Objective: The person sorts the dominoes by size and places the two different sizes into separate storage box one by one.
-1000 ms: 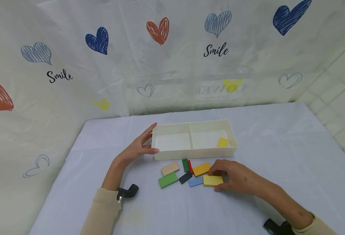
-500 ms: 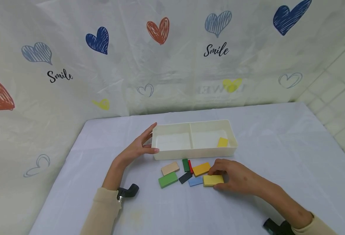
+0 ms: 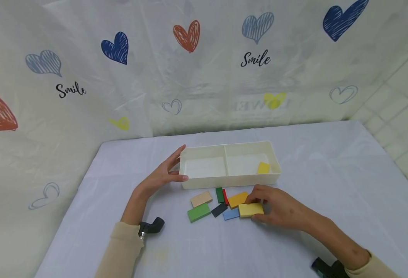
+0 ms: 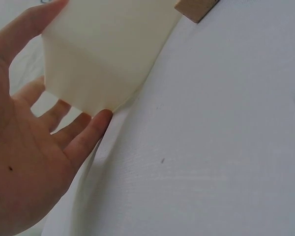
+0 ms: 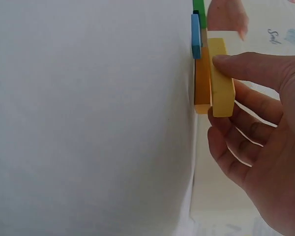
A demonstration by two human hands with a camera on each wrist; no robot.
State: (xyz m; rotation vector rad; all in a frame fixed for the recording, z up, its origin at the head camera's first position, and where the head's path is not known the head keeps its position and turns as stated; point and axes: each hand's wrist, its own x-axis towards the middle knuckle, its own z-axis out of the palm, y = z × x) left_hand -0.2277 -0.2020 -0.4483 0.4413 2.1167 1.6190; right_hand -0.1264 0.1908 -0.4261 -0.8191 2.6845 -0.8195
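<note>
Right hand (image 3: 277, 205) pinches the yellow block (image 3: 249, 210), partly thumb-covered, long axis left-right at lower centre. Left hand (image 3: 159, 177), fingers spread, touches tray (image 3: 230, 182).

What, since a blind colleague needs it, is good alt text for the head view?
A person's right hand pinches a yellow block beside other coloured blocks on a white cloth; the left hand grips one end of a divided white tray with a yellow piece inside.

Held yellow block (image 5: 222, 96) partly covered by right hand (image 3: 277, 204), left hand (image 4: 27, 132) cropped in the left wrist view, tan block (image 4: 196, 9) cut by that view's top.
</note>
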